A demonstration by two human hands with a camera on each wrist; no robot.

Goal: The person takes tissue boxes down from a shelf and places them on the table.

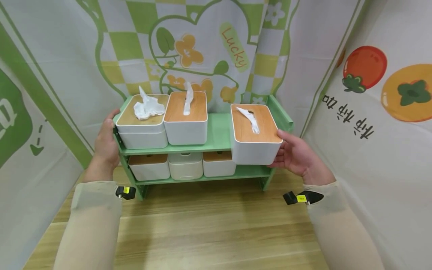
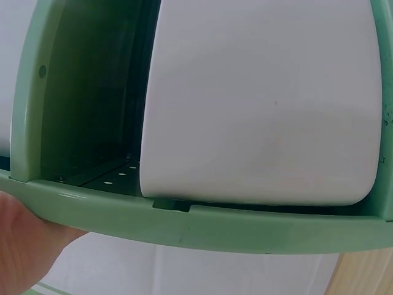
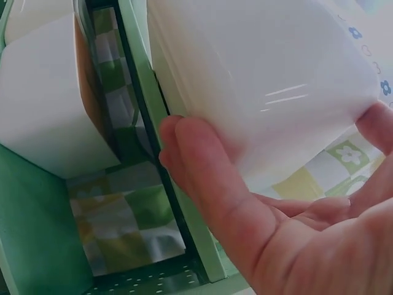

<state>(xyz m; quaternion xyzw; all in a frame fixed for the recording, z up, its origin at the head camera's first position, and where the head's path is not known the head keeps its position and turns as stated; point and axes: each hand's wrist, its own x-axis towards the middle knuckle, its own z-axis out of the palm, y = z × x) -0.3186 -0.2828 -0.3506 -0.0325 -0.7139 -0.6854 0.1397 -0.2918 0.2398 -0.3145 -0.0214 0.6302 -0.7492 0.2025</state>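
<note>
A tissue box [image 1: 249, 152] with a white body and wood-look lid is at the right of the green shelf's upper tier, overlapping the front edge. My right hand [image 1: 295, 153] grips its right side, thumb by the lid's front corner and fingers [image 3: 209, 160] low on the white body. A tissue sticks out of its slot. My left hand [image 1: 107, 144] rests against the outer left side panel of the green shelf [image 1: 217, 135]; its fingers are partly hidden there. Beside it on the upper tier are two more tissue boxes, one with a light wood lid [image 1: 129, 112], one orange-brown [image 1: 175, 112].
Two wood-lidded boxes [image 1: 150, 172] [image 1: 219, 169] and a cream container [image 1: 185, 170] between them occupy the lower tier. Patterned curtains [image 1: 135, 48] hang behind and at both sides. The shelf stands on a wooden floor [image 1: 216, 225].
</note>
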